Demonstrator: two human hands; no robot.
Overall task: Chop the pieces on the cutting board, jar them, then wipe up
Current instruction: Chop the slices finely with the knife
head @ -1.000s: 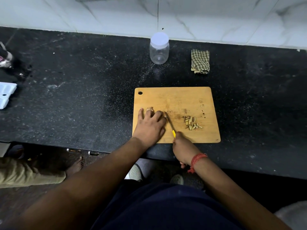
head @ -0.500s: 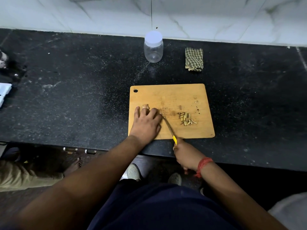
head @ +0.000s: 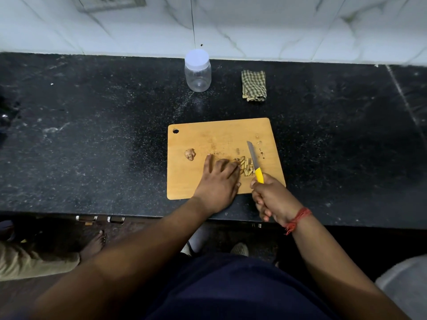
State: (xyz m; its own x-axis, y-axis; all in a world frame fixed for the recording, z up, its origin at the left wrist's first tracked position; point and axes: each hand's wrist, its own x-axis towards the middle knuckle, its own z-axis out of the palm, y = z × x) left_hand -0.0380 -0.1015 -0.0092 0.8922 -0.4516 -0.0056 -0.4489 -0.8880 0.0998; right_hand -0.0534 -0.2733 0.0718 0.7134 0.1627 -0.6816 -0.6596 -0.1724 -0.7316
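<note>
A wooden cutting board (head: 208,139) lies on the black counter. A pile of chopped tan pieces (head: 246,166) sits right of its middle, and one uncut lump (head: 190,154) lies alone at its left. My left hand (head: 219,179) rests flat on the board, fingertips against the left side of the pile. My right hand (head: 270,195) grips the yellow handle of a knife (head: 254,160), whose blade lies along the pile's right side. A clear jar (head: 198,72) with a white lid stands at the back. A folded checked cloth (head: 253,88) lies right of it.
The black counter (head: 92,135) runs wide on both sides of the board, with a white marble wall behind. Its front edge is just below the board. Another person's leg and bare foot (head: 94,242) are on the floor at lower left.
My left hand has left the uncut lump and slid right to the chopped pile. The knife has swung from left of the pile to its right side.
</note>
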